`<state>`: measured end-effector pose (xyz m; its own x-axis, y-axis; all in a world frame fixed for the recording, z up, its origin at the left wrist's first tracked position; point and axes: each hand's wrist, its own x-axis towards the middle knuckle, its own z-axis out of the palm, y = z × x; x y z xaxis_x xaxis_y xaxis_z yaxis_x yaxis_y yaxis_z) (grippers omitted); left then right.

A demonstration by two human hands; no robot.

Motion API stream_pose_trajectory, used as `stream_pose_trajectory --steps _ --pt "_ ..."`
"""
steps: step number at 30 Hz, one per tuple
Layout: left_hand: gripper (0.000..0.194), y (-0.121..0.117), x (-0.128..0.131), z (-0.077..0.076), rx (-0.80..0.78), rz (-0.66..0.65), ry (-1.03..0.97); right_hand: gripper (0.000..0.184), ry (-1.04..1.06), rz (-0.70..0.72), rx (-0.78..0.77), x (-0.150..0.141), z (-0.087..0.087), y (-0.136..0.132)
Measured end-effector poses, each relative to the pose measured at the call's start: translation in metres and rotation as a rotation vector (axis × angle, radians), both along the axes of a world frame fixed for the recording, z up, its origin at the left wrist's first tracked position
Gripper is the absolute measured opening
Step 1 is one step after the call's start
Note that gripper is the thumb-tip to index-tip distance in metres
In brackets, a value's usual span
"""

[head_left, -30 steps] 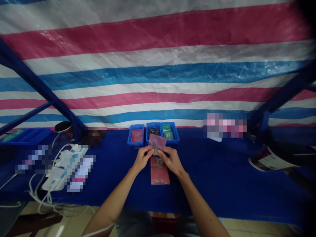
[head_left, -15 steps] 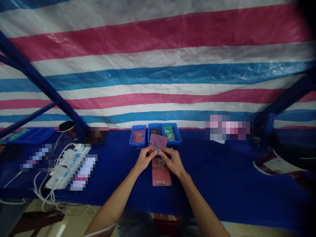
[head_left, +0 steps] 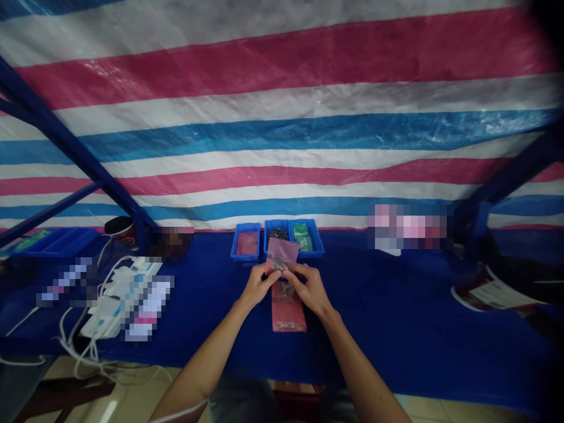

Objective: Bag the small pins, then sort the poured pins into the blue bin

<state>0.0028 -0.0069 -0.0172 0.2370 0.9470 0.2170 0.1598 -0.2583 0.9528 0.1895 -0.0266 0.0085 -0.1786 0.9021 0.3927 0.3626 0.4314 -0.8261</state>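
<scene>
My left hand [head_left: 257, 285] and my right hand [head_left: 311, 286] pinch a pink plastic bag [head_left: 282, 252] from both sides, thumbs close together at its lower edge. Small dark metallic pieces show through the bag's film. Beneath my hands, other pink bags [head_left: 288, 314] lie in a stack on the blue table, with small parts visible inside. Just beyond the held bag stands a blue tray [head_left: 312, 254]; it contains dark screw-like parts [head_left: 278, 234] and green packets [head_left: 302, 236]. To its left is a smaller blue tray [head_left: 238, 256] with pink bags in it.
White power strips [head_left: 106, 311] with tangled cables lie on the left of the table [head_left: 211, 346]. Another blue tray [head_left: 66, 242] sits farther left. A dark red, labelled container [head_left: 493, 291] lies at the right. Blue frame bars [head_left: 74, 150] and a striped sheet [head_left: 282, 135] close off the back.
Both hands stay in nearly the same place, still pinching the pink bag. The bag's upper part has tilted very slightly; the trays and stack are unmoved.
</scene>
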Motion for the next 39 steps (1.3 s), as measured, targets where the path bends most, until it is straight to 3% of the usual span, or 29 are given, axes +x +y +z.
stream_pose_trajectory --steps 17,39 --pt "0.040 -0.0005 -0.0003 0.0025 0.057 0.031 0.034 0.040 -0.094 0.003 0.019 -0.0012 -0.0016 -0.0007" --pt "0.035 -0.0025 0.0011 0.0025 -0.016 -0.014 -0.026 0.041 -0.051 0.022 0.035 0.0001 0.0014 -0.0009"
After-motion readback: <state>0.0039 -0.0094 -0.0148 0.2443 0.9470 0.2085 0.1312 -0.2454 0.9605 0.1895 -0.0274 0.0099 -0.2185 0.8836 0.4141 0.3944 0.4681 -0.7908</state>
